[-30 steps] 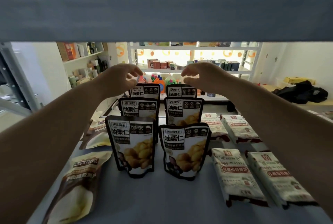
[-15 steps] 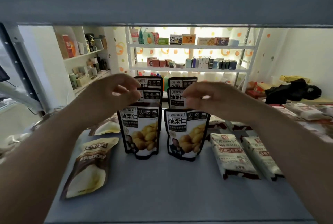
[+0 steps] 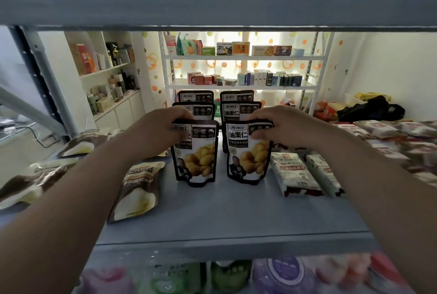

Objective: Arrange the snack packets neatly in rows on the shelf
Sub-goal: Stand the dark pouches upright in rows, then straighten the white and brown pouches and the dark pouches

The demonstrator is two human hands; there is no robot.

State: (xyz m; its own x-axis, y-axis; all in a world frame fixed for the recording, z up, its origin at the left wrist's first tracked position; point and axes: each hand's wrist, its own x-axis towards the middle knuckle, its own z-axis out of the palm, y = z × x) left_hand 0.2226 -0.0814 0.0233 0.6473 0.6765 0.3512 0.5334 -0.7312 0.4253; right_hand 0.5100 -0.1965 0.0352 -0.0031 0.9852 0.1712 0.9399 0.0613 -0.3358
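Snack packets [image 3: 238, 111] in black wrappers printed with yellow chestnuts stand upright in two rows running front to back near the middle of the shelf [image 3: 224, 213], three deep in each row, with a narrow gap between the rows. The left hand [image 3: 163, 128] grips the front left packet [image 3: 197, 159] at its top left corner, fingers curled over the upper edge and thumb on the printed face. The right hand [image 3: 283, 126] pinches the front right packet [image 3: 250, 159] at its top right corner the same way, fingers behind the top edge and thumb on the front. Both front packets rest with their bases on the board, well back from the shelf's front edge. Toward the left edge, brown-and-cream packets [image 3: 139, 189] lie flat and at loose angles, one of them partly under the left forearm. Toward the right edge, white-and-red packets [image 3: 295, 173] lie flat side by side, with more of them blurred farther to the right. Below the front edge, coloured bottles [image 3: 281, 274] show on a lower level, out of focus. Beyond the shelf's back edge, white racks [image 3: 241, 57] across the room hold small boxes.
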